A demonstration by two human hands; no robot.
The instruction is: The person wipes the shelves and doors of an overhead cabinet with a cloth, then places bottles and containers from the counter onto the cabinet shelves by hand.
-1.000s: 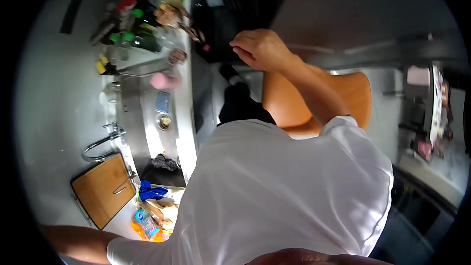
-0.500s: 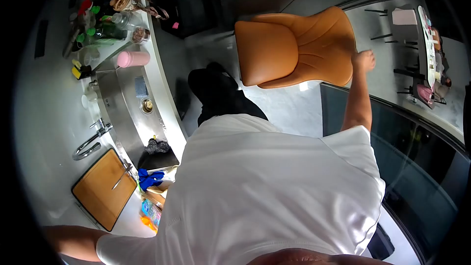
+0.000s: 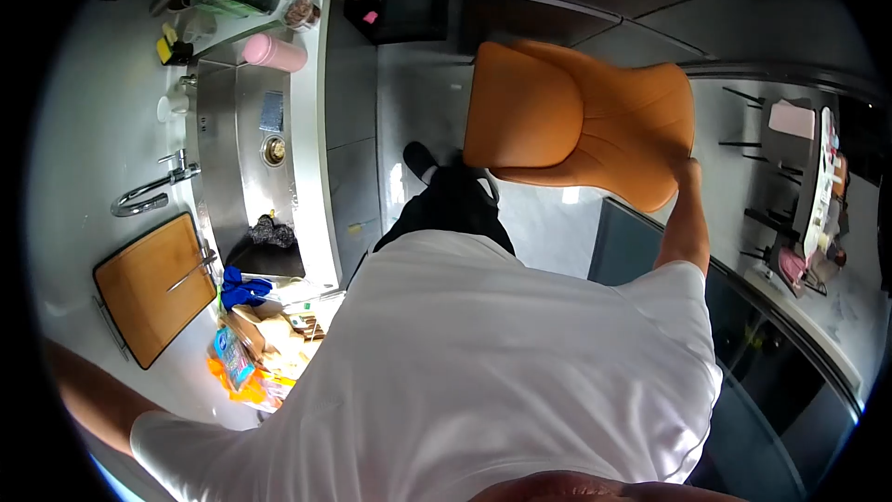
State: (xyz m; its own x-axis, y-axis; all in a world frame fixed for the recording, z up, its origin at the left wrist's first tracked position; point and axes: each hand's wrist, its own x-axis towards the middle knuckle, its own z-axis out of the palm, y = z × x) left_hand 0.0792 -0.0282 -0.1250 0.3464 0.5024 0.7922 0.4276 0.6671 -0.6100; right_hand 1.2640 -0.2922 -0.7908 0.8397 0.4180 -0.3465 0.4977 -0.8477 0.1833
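The orange padded chair (image 3: 595, 112) is on the floor (image 3: 548, 223), in front of the person and to the right. The right hand (image 3: 688, 169) touches the edge of its back. I can't tell if those fingers are apart or together, as they are mostly hidden. The left hand is out of view. The chair looks big and a bit heavy, soft on top, and maybe slippery. Its back edge looks good to hold. The pink bottle (image 3: 275, 53) is beside the sink (image 3: 223, 149).
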